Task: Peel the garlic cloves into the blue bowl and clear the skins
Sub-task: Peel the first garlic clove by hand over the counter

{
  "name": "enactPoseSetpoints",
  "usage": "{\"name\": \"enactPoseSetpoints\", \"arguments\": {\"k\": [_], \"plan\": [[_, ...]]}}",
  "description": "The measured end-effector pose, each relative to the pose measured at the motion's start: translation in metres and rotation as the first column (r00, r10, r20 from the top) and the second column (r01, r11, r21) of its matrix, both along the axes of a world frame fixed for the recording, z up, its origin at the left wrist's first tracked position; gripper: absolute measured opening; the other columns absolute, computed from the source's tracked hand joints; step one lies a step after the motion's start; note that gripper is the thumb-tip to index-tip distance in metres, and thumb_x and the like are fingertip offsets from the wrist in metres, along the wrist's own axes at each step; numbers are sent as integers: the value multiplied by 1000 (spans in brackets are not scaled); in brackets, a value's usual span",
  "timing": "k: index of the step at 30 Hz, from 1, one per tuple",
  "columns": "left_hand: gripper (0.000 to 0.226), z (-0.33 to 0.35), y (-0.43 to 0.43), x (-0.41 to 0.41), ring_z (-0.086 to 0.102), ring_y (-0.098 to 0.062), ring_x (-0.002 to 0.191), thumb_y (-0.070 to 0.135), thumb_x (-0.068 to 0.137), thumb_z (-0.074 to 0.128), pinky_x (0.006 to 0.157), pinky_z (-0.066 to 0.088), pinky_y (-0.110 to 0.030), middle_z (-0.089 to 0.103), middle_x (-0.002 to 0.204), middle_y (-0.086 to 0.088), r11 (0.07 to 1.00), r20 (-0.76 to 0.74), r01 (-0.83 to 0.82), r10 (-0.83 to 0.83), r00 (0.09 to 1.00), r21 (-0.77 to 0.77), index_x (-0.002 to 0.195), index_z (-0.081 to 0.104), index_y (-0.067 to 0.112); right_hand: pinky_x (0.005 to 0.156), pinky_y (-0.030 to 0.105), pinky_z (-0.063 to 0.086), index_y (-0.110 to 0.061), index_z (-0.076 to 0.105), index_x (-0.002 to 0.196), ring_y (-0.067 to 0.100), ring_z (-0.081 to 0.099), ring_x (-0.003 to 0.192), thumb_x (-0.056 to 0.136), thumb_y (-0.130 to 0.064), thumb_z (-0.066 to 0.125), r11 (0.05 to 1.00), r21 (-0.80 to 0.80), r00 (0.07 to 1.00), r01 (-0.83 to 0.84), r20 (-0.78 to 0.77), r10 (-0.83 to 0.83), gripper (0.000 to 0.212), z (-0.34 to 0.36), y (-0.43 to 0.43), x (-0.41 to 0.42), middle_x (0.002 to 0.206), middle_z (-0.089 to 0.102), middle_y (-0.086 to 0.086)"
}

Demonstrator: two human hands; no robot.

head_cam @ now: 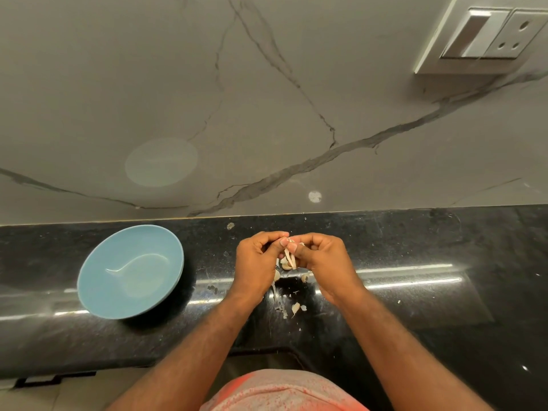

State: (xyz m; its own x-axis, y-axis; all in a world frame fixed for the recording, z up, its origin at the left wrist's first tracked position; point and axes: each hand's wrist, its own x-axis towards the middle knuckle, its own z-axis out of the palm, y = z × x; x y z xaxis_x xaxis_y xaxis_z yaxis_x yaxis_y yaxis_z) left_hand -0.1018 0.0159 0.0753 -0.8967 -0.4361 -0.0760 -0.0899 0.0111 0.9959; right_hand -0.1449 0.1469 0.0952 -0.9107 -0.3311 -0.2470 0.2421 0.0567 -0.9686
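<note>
Two hands on it: left hand (256, 262) and right hand (323, 262) both pinch one clove (292, 241), skin (289, 258) dangling. Bowl (98, 292) at nine o'clock, loose skins (295, 307) at six.

- Left hand (255, 262) and right hand (323, 262) pinch a garlic clove (292, 242) mid-worktop (415, 247), blocking the centre.
- Blue bowl (133, 247) sits well left, with a passable strip between.
- Garlic skins (295, 308) litter the surface beneath the hands.
- Marble wall (267, 114) shuts the back.
- Broad open stretch to the right.
</note>
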Motion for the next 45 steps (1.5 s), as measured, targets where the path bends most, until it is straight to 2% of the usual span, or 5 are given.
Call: {"name": "enactPoseSetpoints", "arguments": {"k": [7, 13, 22, 34, 45], "plan": [[16, -6, 1, 1, 71, -8, 87, 7, 91, 67, 77, 57, -22, 75, 93, 1, 999, -47, -46, 45, 998, -28, 100, 74, 19, 92, 56, 53, 2, 75, 96, 32, 71, 87, 89, -2, 67, 991, -116, 980, 65, 193, -42, 11, 0, -5, 1, 96, 73, 27], [18, -7, 0, -2, 70, -8, 92, 11, 93, 65, 81, 58, -25, 73, 99, 2, 998, -29, -52, 51, 998, -32, 104, 74, 21, 83, 42, 59, -4, 72, 103, 23, 73, 83, 99, -8, 56, 996, -85, 992, 17, 129, -6, 17, -2, -6, 0, 93, 76, 16], [16, -4, 4, 2, 67, 0, 86, 10, 94, 64, 74, 53, -12, 71, 94, 5, 984, -43, -59, 52, 998, -166, 104, 75, 14, 82, 55, 59, -7, 76, 87, 37, 68, 79, 79, -23, 80, 1000, 11, 1000, -10, 13, 10, 18, -3, -5, -1, 88, 72, 26], [14, -5, 15, 3, 69, -6, 89, 9, 93, 65, 80, 58, -26, 71, 94, 4, 967, -113, -193, 176, 978, -164, 102, 75, 9, 83, 47, 57, 0, 76, 88, 30, 69, 82, 89, -3, 68, 982, -132, 972, 134, 213, -104, 9, -3, -14, 5, 88, 74, 19], [19, 13, 24, 3, 66, 0, 87, 1, 95, 59, 72, 52, -11, 67, 95, 1, 981, -161, -158, 139, 977, -116, 102, 73, 11, 66, 32, 56, 4, 71, 98, 25, 67, 77, 74, -16, 77, 961, -253, 984, 111, 164, -70, 32, 0, -8, 3, 89, 73, 19]]}}
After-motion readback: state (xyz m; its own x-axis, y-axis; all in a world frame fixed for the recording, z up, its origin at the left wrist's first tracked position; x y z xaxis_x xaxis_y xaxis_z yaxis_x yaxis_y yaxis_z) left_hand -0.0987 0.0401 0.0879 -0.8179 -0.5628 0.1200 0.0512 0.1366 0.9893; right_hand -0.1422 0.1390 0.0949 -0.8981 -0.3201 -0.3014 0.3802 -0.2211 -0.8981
